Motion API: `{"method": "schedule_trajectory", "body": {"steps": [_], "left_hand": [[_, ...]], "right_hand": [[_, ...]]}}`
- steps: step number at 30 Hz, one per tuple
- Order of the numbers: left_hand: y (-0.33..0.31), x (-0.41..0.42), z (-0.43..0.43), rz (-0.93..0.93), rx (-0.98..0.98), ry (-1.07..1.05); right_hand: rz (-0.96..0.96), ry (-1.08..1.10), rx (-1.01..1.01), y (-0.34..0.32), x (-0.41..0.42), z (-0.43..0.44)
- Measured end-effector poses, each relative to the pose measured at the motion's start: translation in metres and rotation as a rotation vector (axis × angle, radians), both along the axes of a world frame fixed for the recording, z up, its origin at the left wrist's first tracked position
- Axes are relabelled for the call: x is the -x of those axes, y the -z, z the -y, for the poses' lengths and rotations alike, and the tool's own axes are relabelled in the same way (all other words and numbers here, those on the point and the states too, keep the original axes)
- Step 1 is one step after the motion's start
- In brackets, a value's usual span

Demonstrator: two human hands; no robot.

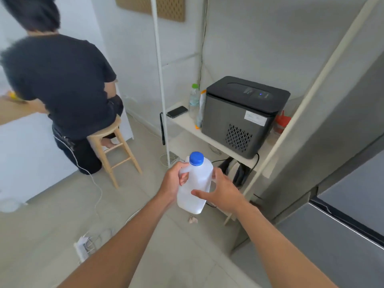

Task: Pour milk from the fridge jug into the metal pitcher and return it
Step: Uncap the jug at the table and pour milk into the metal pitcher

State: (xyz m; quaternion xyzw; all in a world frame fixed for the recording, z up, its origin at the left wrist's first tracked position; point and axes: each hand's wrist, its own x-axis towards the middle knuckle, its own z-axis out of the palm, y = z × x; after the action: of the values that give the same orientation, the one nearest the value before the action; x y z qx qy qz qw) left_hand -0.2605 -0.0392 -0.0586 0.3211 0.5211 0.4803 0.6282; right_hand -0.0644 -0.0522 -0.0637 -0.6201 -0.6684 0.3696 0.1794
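A translucent white milk jug (193, 188) with a blue screw cap (196, 158) hangs upright in front of me over the floor. My left hand (173, 181) is wrapped through its handle on the left side. My right hand (220, 192) rests against the jug's right side, thumb across the front and fingers spread around the back. The cap is on. The metal pitcher is not in view. The grey fridge (345, 204) stands at the right with its doors shut.
A white shelf rack (187, 121) right ahead carries a black ice maker (243, 115), a phone, a water bottle and a red bottle. A person in dark clothes sits on a wooden stool (112, 142) at the left. Cables and a power strip (83, 246) lie on the floor.
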Motion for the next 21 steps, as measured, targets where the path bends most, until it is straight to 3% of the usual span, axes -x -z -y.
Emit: {"method": "schedule_trajectory", "body": {"steps": [4,11,21], "left_hand": [[-0.004,0.015,0.016,-0.004,0.01,-0.127],[-0.005,0.044,0.061,-0.016,0.046,-0.355],[-0.006,0.101,0.157,0.028,0.1,-0.751]], "right_hand": [[0.014,-0.124,-0.012,0.0,0.013,-0.012],[-0.125,-0.373,0.033,0.0,0.05,-0.014],[-0.099,-0.716,0.046,0.008,0.14,0.021]]}}
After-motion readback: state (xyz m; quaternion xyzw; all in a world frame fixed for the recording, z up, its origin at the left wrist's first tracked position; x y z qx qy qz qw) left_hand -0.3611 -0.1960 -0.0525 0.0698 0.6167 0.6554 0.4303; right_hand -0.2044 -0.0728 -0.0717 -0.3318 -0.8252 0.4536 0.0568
